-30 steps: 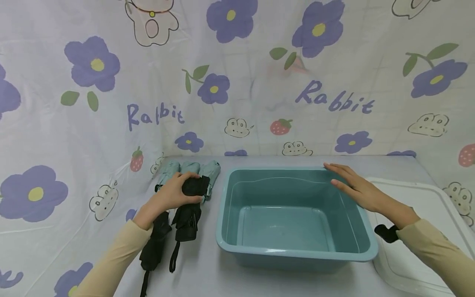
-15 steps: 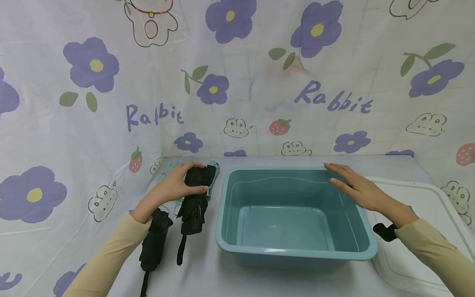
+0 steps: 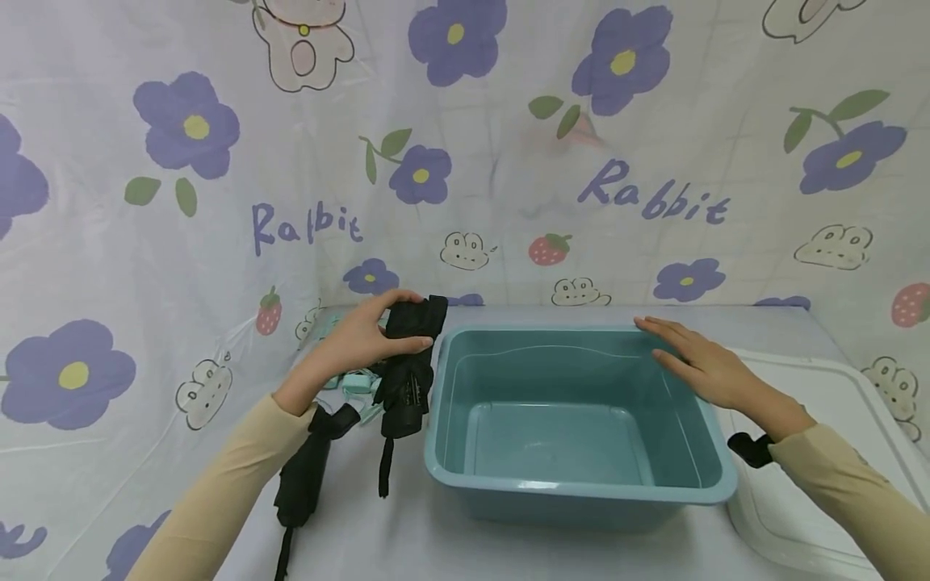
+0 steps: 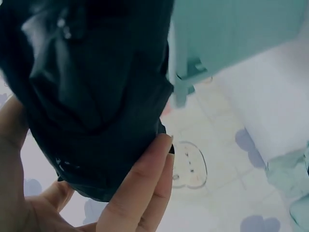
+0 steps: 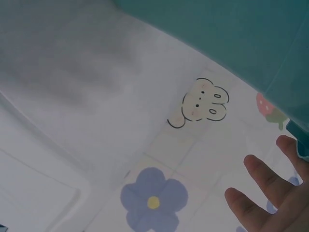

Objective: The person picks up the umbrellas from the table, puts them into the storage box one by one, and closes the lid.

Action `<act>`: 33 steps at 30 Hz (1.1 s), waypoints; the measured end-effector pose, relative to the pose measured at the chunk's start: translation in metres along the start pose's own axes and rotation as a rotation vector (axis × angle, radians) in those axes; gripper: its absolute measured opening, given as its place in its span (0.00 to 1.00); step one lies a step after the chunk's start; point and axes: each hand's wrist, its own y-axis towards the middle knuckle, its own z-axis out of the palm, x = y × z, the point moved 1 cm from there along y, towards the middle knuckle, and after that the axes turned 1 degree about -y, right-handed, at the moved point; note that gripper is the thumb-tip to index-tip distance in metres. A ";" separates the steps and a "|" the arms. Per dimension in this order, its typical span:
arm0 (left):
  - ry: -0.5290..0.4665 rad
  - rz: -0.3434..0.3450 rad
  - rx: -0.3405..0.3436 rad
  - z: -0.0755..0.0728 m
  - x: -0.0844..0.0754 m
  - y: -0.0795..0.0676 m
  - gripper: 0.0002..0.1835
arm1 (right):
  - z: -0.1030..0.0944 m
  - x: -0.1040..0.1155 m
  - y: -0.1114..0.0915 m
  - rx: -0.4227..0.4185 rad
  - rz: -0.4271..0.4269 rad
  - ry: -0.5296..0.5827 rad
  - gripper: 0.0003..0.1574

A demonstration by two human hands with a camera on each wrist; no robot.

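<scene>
My left hand (image 3: 363, 335) grips a folded black umbrella (image 3: 405, 387) round its upper part, just left of the blue-green plastic bin (image 3: 581, 486). In the left wrist view the black umbrella (image 4: 101, 96) fills much of the picture, with fingers curled round its end. A wrist strap hangs from its lower end. On the far right rim of the bin lies my right hand (image 3: 701, 371), its fingers fairly straight. The right wrist view shows that hand (image 5: 275, 198) with spread fingers beside the bin's outer wall (image 5: 231, 34).
Another folded black umbrella (image 3: 301, 476) lies at the left on the table. Several light green folded umbrellas (image 3: 356, 383) lie behind it, partly hidden by my left hand and arm. A white lid (image 3: 806, 468) lies right of the bin. A printed cloth (image 3: 494, 161) hangs behind.
My left hand has lifted the black umbrella and carried it right and away from me, toward the bin's left rim. The light green umbrellas are less covered at the front. My right hand has stayed put.
</scene>
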 end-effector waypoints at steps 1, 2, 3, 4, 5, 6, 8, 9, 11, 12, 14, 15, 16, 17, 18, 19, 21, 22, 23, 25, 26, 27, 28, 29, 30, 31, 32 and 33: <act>-0.008 -0.002 0.000 0.001 -0.002 0.001 0.35 | 0.000 0.000 0.000 0.003 0.004 0.002 0.33; -0.026 -0.006 0.003 0.001 -0.003 0.003 0.35 | 0.000 -0.001 0.000 0.006 0.007 0.004 0.33; -0.040 -0.009 0.004 0.002 -0.004 0.005 0.34 | 0.000 -0.001 0.000 0.008 0.011 0.007 0.33; -0.060 -0.015 0.006 0.004 -0.005 0.006 0.34 | 0.001 -0.001 0.000 0.010 0.014 0.010 0.33; -0.079 -0.019 0.006 0.005 -0.006 0.008 0.34 | 0.001 -0.001 0.000 0.011 0.017 0.013 0.33; -0.092 -0.023 0.005 0.006 -0.006 0.009 0.33 | 0.001 -0.001 0.001 0.011 0.018 0.018 0.33; -0.119 -0.025 0.002 0.009 -0.008 0.012 0.33 | 0.002 -0.001 0.001 0.010 0.020 0.027 0.33; -0.129 -0.026 0.001 0.011 -0.009 0.013 0.33 | 0.002 -0.001 0.001 0.010 0.020 0.034 0.33; -0.130 -0.027 -0.005 0.014 -0.012 0.015 0.33 | 0.002 -0.002 0.001 0.009 0.019 0.047 0.32; -0.138 -0.030 -0.003 0.016 -0.014 0.016 0.33 | 0.002 -0.002 0.001 0.010 0.020 0.053 0.32; -0.157 -0.038 0.007 0.020 -0.018 0.019 0.32 | 0.003 -0.003 0.000 0.010 0.019 0.067 0.32; -0.178 -0.039 0.017 0.022 -0.021 0.020 0.33 | 0.003 -0.003 0.000 0.009 0.018 0.074 0.32; -0.185 -0.040 0.025 0.024 -0.023 0.022 0.33 | 0.003 -0.003 0.000 0.008 0.018 0.077 0.32; -0.197 -0.042 0.037 0.027 -0.025 0.023 0.33 | 0.003 -0.003 0.000 0.008 0.019 0.081 0.32; -0.221 -0.045 0.051 0.029 -0.027 0.025 0.33 | 0.003 -0.003 0.000 0.007 0.018 0.082 0.32; -0.236 -0.046 0.061 0.032 -0.029 0.027 0.33 | 0.003 -0.003 -0.001 0.006 0.018 0.082 0.32; -0.269 -0.043 0.079 0.038 -0.033 0.030 0.33 | 0.002 -0.002 0.000 0.006 0.016 0.087 0.32; -0.272 -0.041 0.079 0.040 -0.034 0.032 0.33 | 0.002 -0.002 0.000 0.007 0.015 0.091 0.32; -0.285 -0.036 0.082 0.042 -0.036 0.033 0.33 | 0.001 -0.001 0.000 0.007 0.016 0.094 0.32; -0.311 -0.025 0.083 0.047 -0.038 0.036 0.33 | 0.001 -0.001 0.001 0.007 0.015 0.103 0.32; -0.317 -0.019 0.082 0.050 -0.040 0.037 0.32 | 0.001 -0.001 0.001 0.007 0.014 0.107 0.32; -0.324 -0.015 0.080 0.052 -0.041 0.038 0.32 | 0.001 -0.001 0.000 0.007 0.015 0.107 0.32; -0.332 -0.015 0.080 0.054 -0.042 0.038 0.32 | 0.002 -0.001 0.000 0.007 0.015 0.109 0.32; -0.348 -0.017 0.087 0.056 -0.043 0.039 0.31 | 0.002 -0.002 0.000 0.006 0.016 0.108 0.32; -0.361 -0.020 0.092 0.059 -0.044 0.040 0.31 | 0.003 -0.002 -0.001 0.006 0.016 0.111 0.32; -0.377 -0.023 0.100 0.061 -0.045 0.041 0.31 | 0.003 -0.003 -0.001 0.006 0.016 0.113 0.32; -0.387 -0.029 0.109 0.063 -0.046 0.041 0.31 | 0.003 -0.003 -0.001 0.005 0.017 0.115 0.32; -0.399 -0.034 0.120 0.066 -0.046 0.043 0.31 | 0.004 -0.003 -0.002 0.003 0.018 0.118 0.32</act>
